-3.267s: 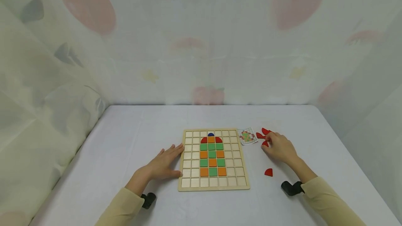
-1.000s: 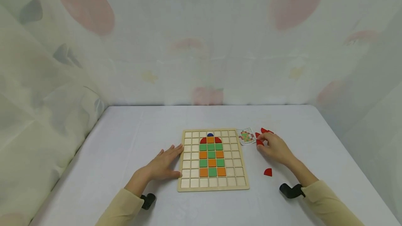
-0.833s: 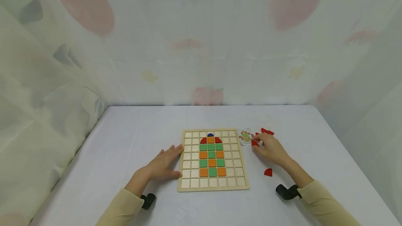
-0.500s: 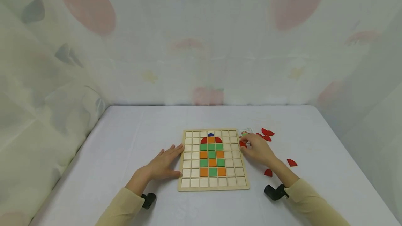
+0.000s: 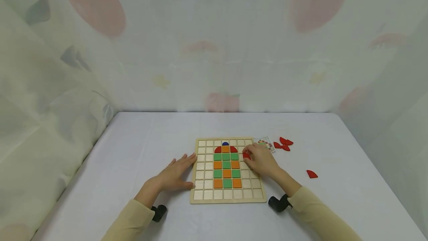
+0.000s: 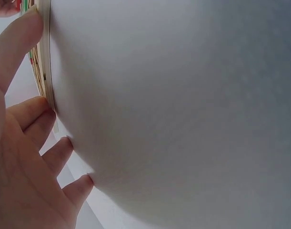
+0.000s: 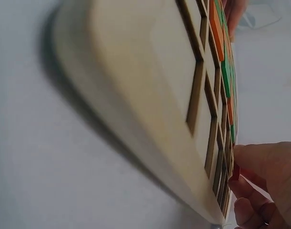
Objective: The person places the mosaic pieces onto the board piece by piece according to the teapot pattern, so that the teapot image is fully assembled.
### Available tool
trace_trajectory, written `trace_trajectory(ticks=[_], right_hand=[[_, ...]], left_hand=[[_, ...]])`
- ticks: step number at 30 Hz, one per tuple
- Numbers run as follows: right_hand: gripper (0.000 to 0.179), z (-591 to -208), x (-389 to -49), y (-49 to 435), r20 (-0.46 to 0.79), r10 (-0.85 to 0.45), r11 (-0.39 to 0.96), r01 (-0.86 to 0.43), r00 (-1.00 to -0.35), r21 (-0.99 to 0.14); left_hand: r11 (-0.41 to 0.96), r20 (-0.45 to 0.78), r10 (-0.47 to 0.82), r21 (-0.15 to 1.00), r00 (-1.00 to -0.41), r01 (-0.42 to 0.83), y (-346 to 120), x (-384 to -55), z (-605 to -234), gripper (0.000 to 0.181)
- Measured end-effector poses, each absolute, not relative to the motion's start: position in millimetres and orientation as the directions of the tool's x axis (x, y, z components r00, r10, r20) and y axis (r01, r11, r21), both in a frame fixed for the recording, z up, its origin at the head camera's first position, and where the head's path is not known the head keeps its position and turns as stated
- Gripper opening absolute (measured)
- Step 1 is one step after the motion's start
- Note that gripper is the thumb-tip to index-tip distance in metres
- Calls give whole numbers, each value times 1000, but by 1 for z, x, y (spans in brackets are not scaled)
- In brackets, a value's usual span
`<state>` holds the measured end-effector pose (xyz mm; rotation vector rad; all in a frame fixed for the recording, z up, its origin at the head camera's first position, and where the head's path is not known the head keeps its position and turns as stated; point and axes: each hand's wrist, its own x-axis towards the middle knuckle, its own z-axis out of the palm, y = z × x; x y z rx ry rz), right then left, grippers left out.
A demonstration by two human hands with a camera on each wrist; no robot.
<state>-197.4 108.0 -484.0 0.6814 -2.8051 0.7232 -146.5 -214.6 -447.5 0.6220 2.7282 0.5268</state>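
Note:
A wooden grid board (image 5: 228,201) lies on the table with green and orange square tiles, two red quarter-circle tiles and a blue rounded tile in its cells. My left hand (image 5: 174,174) has its fingers spread, the thumb and fingertips touching the board's left edge. Over the right columns of the board, my right hand (image 5: 263,159) pinches a red quarter-circle tile (image 5: 246,156) between thumb and fingers. The right wrist view shows that red tile (image 7: 236,172) close to the board surface, partly hidden by the fingers.
A printed pattern card (image 5: 268,141) lies beside the board's upper right, partly covered by my right hand. Several red quarter-circle tiles (image 5: 283,147) are gathered right of it. One more red tile (image 5: 312,174) lies apart, nearer the right forearm.
My right hand has carried a red tile left from the loose pile, past the card, to over the board. Its forearm now covers another red tile's spot. My left hand stays put.

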Motion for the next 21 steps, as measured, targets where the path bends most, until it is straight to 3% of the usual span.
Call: trace_trajectory(ticks=[21], right_hand=[[19, -485, -201, 99, 247, -401, 786, -469, -882, -402]], left_hand=[[843, -204, 458, 408, -866, 350, -215, -147, -449, 88]])
